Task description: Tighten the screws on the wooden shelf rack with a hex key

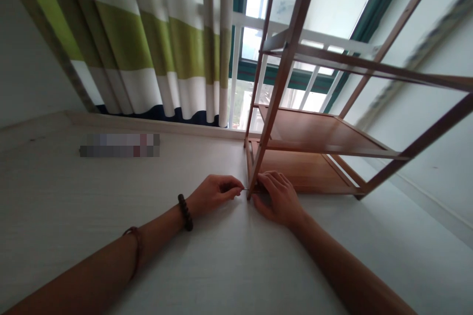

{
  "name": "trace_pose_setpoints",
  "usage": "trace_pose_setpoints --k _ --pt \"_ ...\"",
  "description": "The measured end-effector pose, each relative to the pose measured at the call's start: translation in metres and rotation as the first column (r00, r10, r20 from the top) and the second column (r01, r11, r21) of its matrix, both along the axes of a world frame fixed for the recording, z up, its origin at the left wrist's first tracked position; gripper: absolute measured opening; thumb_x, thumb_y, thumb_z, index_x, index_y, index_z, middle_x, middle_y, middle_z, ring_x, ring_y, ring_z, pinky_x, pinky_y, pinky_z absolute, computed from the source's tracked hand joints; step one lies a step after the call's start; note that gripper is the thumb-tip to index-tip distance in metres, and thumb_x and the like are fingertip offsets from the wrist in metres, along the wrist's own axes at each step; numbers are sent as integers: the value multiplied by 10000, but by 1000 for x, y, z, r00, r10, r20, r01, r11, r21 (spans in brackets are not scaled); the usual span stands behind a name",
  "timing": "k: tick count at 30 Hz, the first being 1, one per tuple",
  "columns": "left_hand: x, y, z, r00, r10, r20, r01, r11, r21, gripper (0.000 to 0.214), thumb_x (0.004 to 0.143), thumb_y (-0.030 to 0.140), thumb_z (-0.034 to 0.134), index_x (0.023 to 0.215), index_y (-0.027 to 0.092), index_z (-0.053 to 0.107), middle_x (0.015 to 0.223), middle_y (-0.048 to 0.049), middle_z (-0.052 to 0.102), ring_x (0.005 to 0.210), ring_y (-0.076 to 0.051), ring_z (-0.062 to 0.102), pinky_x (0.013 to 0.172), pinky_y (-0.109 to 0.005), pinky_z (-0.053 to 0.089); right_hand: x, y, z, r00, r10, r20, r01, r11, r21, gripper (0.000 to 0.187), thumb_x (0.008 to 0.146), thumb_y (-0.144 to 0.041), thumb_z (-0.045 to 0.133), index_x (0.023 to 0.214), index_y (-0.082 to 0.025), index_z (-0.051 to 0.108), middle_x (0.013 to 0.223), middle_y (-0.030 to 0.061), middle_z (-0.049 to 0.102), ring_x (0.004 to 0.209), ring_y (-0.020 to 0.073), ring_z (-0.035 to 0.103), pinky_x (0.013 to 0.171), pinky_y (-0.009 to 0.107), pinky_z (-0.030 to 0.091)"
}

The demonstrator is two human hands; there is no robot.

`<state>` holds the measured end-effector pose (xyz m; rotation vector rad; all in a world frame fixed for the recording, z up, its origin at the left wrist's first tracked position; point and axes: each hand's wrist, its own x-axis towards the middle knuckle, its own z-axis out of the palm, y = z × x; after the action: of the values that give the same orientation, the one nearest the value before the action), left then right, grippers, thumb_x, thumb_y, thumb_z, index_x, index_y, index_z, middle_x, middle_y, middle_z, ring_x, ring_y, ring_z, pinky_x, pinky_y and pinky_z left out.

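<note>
A reddish-brown wooden shelf rack [306, 170] stands on the pale floor at the right, tilted in my view. My left hand [218, 192] is closed in a pinch beside the foot of its near left leg. A thin, light metal piece [245, 188] sticks out from those fingertips toward the leg; whether it is a screw or a key I cannot tell. From the other side, my right hand [279, 199] holds the rack's lower corner, fingers over the bottom rail and thumb near the leg's foot.
White, green and navy curtains [166, 49] hang at the back left. Behind the rack are a window and a white railing [266, 22]. A blurred-out flat item [120, 145] lies on the floor [177, 275] at the left. A white wall [436, 157] runs along the right.
</note>
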<state>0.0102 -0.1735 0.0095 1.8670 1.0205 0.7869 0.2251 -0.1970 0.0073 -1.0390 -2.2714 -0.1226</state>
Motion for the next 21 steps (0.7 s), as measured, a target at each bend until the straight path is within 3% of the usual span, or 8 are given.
trace_pose_setpoints --k 21 --pt "3 0 0 997 -75 14 74 996 57 232 823 308 536 901 136 670 743 -32 669 635 -121 591 641 -222 483 -1 2 4 1000 4 6 -4 999 -35 263 823 -289 541 1061 -178 543 977 82 635 927 220 547 839 355 436"
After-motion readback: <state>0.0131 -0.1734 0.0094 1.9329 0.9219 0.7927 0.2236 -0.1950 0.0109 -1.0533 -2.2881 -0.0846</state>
